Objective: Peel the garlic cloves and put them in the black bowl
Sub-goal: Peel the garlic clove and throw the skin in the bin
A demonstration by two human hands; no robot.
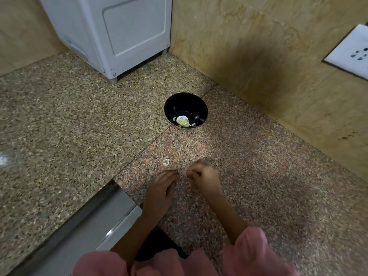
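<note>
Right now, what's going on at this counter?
A person is working over a stone counter. The left hand and right hand sit close together, fingertips nearly meeting, as if picking at something too small to make out. Beyond them, the black bowl already holds some pale peeled garlic. A small pale scrap lies near the hands.

Polished speckled granite on the table (79, 126), faintly shiny. Glossy, smooth black bowl (179, 102). Matt white plastic on the appliance (133, 26). Smooth marbled tiles on the wall (258, 46). Brushed metal strip (89, 222). Soft pink cloth sleeves (253, 248).
</note>
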